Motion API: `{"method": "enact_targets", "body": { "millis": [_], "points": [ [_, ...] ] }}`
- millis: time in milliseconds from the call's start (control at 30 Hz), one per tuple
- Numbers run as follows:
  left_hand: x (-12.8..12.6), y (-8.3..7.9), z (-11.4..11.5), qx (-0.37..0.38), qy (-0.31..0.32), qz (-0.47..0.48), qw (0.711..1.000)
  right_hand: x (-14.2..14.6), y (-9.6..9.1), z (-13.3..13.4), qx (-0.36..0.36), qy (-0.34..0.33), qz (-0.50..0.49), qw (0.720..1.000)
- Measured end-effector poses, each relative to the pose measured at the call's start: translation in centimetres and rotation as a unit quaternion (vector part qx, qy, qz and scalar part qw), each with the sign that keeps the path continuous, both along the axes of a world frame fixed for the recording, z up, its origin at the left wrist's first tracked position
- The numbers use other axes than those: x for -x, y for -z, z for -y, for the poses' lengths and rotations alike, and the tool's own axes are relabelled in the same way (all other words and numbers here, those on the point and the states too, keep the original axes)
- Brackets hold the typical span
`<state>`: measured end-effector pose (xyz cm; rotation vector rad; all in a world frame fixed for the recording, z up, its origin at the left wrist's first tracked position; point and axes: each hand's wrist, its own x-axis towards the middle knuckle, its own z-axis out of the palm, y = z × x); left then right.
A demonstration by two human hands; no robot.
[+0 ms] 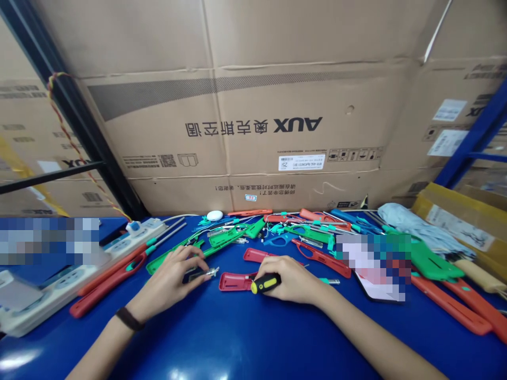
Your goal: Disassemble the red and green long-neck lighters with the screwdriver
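Observation:
My right hand (287,277) is closed around a screwdriver (265,284) with a black and yellow handle. Its shaft is mostly hidden by the hand and the red casing half (233,282), which lies just left of the handle. My left hand (176,274) has its thumb and fingers curled about a small clear lighter tank (204,274) with a metal end, low over the blue table. Behind my right hand lies a second red casing half (257,255). Green casing pieces (158,261) are beyond my left hand.
White power strips (65,282) and red lighters (109,285) line the left side. Several coloured lighter parts (312,234) are heaped at the back. On the right are a phone (374,277), a green casing (435,258) and an open carton (459,216). Cardboard (245,100) stands behind.

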<state>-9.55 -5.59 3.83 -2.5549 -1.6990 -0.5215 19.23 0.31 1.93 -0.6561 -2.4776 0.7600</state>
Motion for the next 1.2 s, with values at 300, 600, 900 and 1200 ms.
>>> {"method": "enact_targets", "body": {
  "millis": [300,600,900,1200],
  "points": [
    [-6.3,0.4,1.4,-0.001,0.109,0.08,0.991,0.1,0.2,-0.2,0.03,0.002,-0.048,0.998],
    [-6.1,0.9,1.6,-0.03,0.11,0.075,0.991,0.1,0.2,-0.2,0.042,0.003,-0.034,0.999],
    [-6.2,0.8,1.7,-0.039,0.117,0.075,0.99,0.1,0.2,-0.3,0.026,0.013,-0.022,0.999],
    [-6.3,0.7,1.7,-0.032,0.12,0.074,0.989,0.1,0.1,-0.1,0.023,0.017,-0.017,0.999]
  ]
}}
